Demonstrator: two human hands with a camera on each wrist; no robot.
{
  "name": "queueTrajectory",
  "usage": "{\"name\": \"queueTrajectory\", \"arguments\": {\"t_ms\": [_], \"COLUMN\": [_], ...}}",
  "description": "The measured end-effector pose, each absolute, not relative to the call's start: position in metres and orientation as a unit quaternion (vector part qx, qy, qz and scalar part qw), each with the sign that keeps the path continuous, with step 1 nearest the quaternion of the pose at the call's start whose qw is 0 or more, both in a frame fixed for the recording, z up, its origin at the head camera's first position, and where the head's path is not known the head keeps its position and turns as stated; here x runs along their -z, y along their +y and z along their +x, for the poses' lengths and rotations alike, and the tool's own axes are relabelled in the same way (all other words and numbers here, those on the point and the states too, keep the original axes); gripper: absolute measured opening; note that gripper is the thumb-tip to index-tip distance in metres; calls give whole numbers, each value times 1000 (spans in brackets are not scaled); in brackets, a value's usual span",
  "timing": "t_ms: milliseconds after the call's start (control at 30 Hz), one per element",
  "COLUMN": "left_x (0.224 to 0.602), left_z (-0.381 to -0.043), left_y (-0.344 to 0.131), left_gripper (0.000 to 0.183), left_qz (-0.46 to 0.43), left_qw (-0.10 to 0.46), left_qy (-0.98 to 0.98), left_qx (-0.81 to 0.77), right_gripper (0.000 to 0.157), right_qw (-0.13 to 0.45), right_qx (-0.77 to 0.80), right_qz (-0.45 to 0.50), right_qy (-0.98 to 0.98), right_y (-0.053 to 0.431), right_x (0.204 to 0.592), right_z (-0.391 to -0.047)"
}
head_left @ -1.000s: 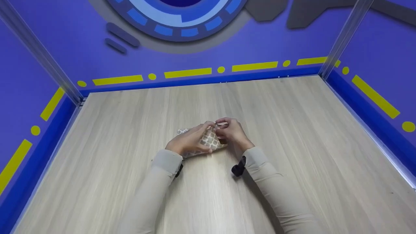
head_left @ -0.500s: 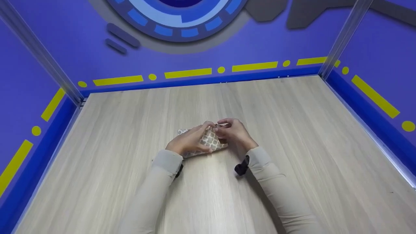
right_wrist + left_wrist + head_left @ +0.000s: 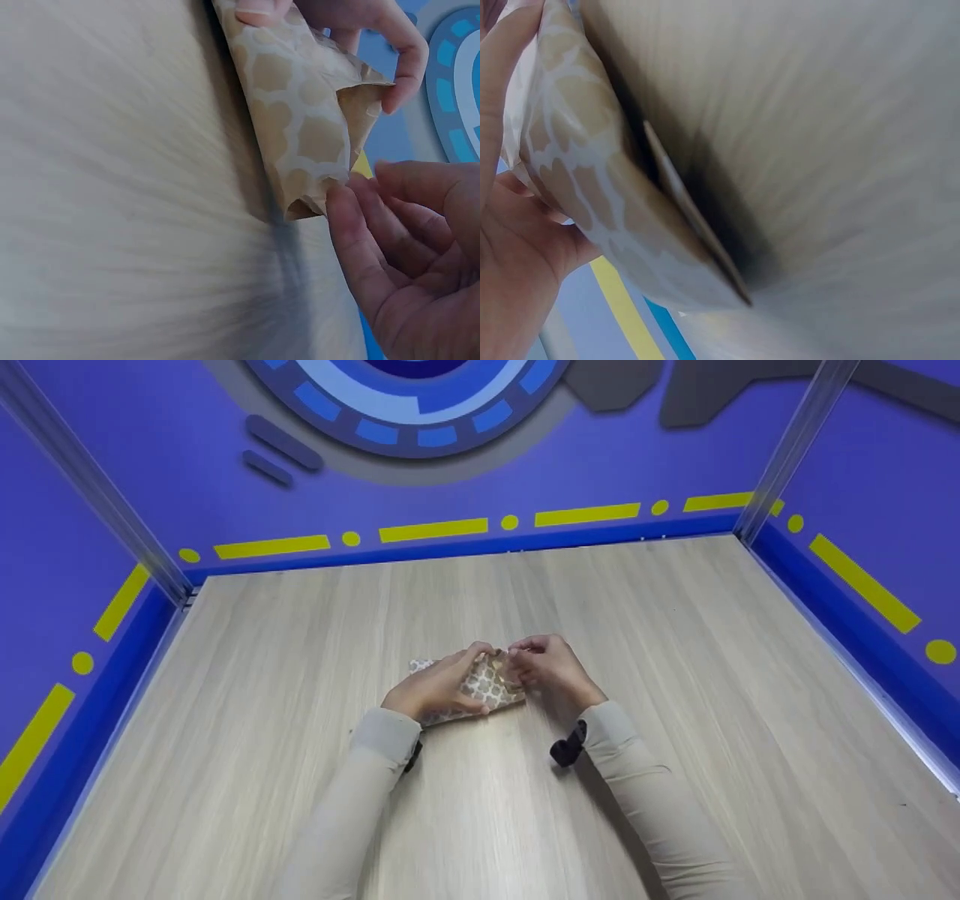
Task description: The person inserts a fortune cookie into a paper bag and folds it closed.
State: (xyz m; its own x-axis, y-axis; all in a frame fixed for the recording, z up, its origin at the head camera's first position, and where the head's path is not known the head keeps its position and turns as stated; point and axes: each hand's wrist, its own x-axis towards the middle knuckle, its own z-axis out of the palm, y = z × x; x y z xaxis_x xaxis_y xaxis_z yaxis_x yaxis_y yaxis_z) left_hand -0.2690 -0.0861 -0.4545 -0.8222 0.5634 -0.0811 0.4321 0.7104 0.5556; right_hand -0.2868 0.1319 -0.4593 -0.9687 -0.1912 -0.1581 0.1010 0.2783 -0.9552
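Observation:
A parcel (image 3: 487, 684) wrapped in tan-and-white patterned paper rests near the table's middle, its contents hidden. My left hand (image 3: 439, 682) grips it from the left, with the thumb along the near side and fingers over the far edge. In the right wrist view, the loose paper end (image 3: 364, 112) gapes and shows plain brown inside; a left fingertip touches its upper corner. My right hand (image 3: 420, 255) is at this end, bent fingertips touching the lower corner, with a gap between the digits. The left wrist view shows a thin flap (image 3: 694, 214) standing off the parcel's underside.
The wood-grain table (image 3: 285, 660) spreads on all sides of the hands. Blue-purple panels (image 3: 450, 495) with yellow markings stand along its back and both sides. A black wrist strap (image 3: 568, 746) sits at the right cuff.
My right hand has drawn a little to the right, and more of the loose paper end shows beside its fingers. My left hand keeps its hold on the parcel.

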Motion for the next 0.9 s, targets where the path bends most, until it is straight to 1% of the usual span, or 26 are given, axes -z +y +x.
{"name": "queueTrajectory", "arguments": {"t_ms": [100, 200, 333, 433, 600, 900], "left_x": [455, 455, 454, 453, 453, 453], "left_z": [-269, -268, -267, -266, -266, -265], "left_y": [-86, -85, -85, -84, -83, -82], "left_gripper": [85, 87, 86, 85, 86, 93], "left_qz": [269, 266, 264, 267, 274, 272], "left_qw": [119, 117, 120, 120, 123, 125], "left_qy": [918, 920, 920, 919, 915, 914], "left_qx": [-265, -263, -262, -264, -270, -275], "right_gripper": [37, 48, 59, 65, 70, 73], "right_qw": [136, 162, 203, 226, 244, 243], "right_qx": [615, 615, 618, 636, 666, 679], "right_qz": [-36, -46, -46, -38, -28, -18], "right_qy": [776, 770, 758, 737, 705, 692], "right_y": [134, 136, 137, 137, 133, 125], "right_x": [459, 459, 458, 458, 459, 463], "right_z": [-288, -288, -287, -286, -286, -287]}}
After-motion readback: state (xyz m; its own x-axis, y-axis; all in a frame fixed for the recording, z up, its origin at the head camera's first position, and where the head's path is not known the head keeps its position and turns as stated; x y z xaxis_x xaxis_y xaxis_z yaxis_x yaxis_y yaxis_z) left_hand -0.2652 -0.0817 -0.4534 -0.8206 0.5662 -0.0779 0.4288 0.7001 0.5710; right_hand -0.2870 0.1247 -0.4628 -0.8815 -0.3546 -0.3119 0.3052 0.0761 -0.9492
